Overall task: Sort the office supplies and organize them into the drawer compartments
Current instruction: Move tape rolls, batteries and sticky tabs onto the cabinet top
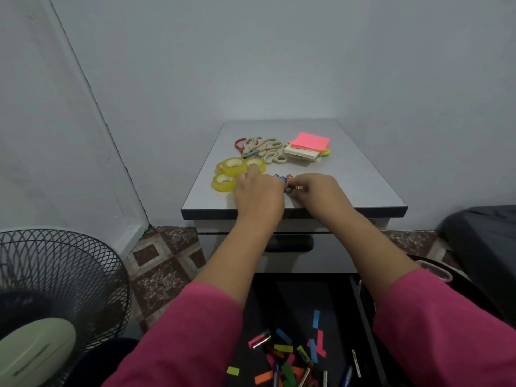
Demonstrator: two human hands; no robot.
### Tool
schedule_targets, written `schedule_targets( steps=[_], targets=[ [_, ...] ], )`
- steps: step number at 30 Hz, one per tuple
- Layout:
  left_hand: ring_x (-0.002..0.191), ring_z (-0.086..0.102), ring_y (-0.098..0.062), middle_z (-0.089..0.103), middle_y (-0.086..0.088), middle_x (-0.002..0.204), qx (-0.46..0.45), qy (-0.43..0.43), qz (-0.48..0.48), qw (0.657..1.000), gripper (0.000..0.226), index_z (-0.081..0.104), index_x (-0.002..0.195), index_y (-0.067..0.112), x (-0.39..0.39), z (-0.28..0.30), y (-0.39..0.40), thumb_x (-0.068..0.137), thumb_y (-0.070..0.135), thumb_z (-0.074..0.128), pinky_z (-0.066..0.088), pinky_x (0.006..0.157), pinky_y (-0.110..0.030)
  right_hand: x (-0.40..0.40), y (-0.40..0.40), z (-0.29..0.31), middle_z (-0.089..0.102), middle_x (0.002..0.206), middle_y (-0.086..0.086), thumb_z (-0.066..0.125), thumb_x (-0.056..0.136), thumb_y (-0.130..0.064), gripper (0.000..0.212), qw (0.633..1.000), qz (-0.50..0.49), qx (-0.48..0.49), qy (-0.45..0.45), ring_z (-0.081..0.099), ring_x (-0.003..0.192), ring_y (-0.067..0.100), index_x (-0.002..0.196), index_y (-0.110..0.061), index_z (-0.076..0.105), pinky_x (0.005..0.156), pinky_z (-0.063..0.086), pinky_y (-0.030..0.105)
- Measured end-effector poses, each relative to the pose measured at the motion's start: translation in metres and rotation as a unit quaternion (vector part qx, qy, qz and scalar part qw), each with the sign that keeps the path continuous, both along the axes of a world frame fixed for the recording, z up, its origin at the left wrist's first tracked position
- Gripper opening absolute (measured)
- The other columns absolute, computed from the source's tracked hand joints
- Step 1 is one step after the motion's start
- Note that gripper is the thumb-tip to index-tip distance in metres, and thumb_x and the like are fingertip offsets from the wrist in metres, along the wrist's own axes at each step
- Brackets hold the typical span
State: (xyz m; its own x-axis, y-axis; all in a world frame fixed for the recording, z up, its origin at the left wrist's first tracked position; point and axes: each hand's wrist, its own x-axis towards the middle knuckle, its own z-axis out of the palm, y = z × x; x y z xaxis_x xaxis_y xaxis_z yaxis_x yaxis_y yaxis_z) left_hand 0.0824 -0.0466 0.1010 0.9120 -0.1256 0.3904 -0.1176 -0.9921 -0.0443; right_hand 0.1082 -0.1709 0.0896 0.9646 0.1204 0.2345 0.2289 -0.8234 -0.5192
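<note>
Fingers [296,191] among small clips [282,178], no legible writing

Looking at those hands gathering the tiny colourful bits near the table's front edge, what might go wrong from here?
1. The small round pieces lie close to the table's front edge; a nudge from either hand might roll some off towards the open drawer or the floor.
2. The left hand rests against the yellow tape rolls near the table's left side, so sweeping could push a roll off.
3. The right hand has a curled grip on tiny pieces; some may slip out.
</note>
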Motion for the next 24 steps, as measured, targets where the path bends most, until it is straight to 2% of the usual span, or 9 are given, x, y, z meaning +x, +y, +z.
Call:
schedule_targets(
  steps=[2,9,14,17,19,22,24],
  targets=[
    [0.110,0.040,-0.024,0.064,0.000,0.097,0.021,-0.007,0.001,1.000,0.033,0.065,0.115,0.029,0.008,0.001,0.000,0.094,0.013,0.046,0.028,0.082,-0.032,0.007,0.002,-0.001,0.070,0.109,0.005,0.059,0.092,-0.019,0.026,1.000,-0.004,0.005,-0.007,0.060,0.100,0.021,0.115,-0.023,0.069,0.086,0.044,0.028],
    [0.129,0.033,-0.027,0.068,-0.003,0.106,0.068,0.002,0.003,0.998,0.032,0.067,0.110,0.024,0.037,0.006,0.005,0.094,0.014,0.042,0.029,0.092,-0.036,0.028,0.013,0.005,0.070,0.107,0.007,0.059,0.091,-0.014,0.024,0.999,0.019,0.024,-0.039,0.060,0.100,0.022,0.110,-0.019,0.072,0.084,0.045,0.029],
    [0.127,0.034,-0.027,0.068,-0.003,0.105,0.073,0.000,-0.004,0.997,0.033,0.066,0.110,0.023,0.045,0.006,0.011,0.094,0.013,0.039,0.028,0.092,-0.035,0.042,0.020,0.005,0.069,0.105,0.008,0.058,0.090,-0.010,0.025,0.997,0.047,0.039,-0.040,0.060,0.100,0.023,0.108,-0.018,0.073,0.085,0.045,0.033],
    [0.128,0.034,-0.028,0.067,-0.004,0.111,0.067,-0.011,-0.003,0.998,0.033,0.065,0.114,0.025,0.047,0.002,0.012,0.095,0.016,0.040,0.029,0.090,-0.035,0.047,0.019,0.001,0.069,0.102,0.004,0.061,0.087,-0.008,0.027,0.996,0.031,0.074,-0.048,0.059,0.098,0.019,0.110,-0.016,0.071,0.076,0.040,0.026],
    [0.123,0.037,-0.028,0.067,-0.004,0.106,0.064,-0.030,-0.007,0.997,0.032,0.066,0.111,0.023,0.045,0.000,0.011,0.093,0.014,0.040,0.030,0.087,-0.036,0.048,0.017,-0.001,0.066,0.097,0.001,0.065,0.083,-0.008,0.027,0.992,0.004,0.102,-0.071,0.058,0.092,0.017,0.109,-0.013,0.069,0.072,0.036,0.024],
    [0.117,0.041,-0.028,0.067,-0.005,0.097,0.066,-0.049,-0.012,0.997,0.028,0.068,0.098,0.018,0.038,-0.003,0.008,0.090,0.011,0.042,0.031,0.086,-0.036,0.050,0.017,-0.004,0.065,0.104,0.004,0.066,0.084,-0.009,0.022,0.989,-0.027,0.122,-0.073,0.057,0.094,0.017,0.106,-0.009,0.066,0.081,0.044,0.029],
    [0.117,0.040,-0.028,0.066,-0.005,0.097,0.066,-0.050,-0.014,0.996,0.027,0.067,0.097,0.018,0.037,-0.003,0.007,0.089,0.011,0.043,0.032,0.087,-0.036,0.053,0.016,-0.006,0.067,0.109,0.007,0.064,0.087,-0.011,0.025,0.991,-0.030,0.117,-0.058,0.059,0.100,0.019,0.111,-0.009,0.066,0.084,0.043,0.026]
  ],
)
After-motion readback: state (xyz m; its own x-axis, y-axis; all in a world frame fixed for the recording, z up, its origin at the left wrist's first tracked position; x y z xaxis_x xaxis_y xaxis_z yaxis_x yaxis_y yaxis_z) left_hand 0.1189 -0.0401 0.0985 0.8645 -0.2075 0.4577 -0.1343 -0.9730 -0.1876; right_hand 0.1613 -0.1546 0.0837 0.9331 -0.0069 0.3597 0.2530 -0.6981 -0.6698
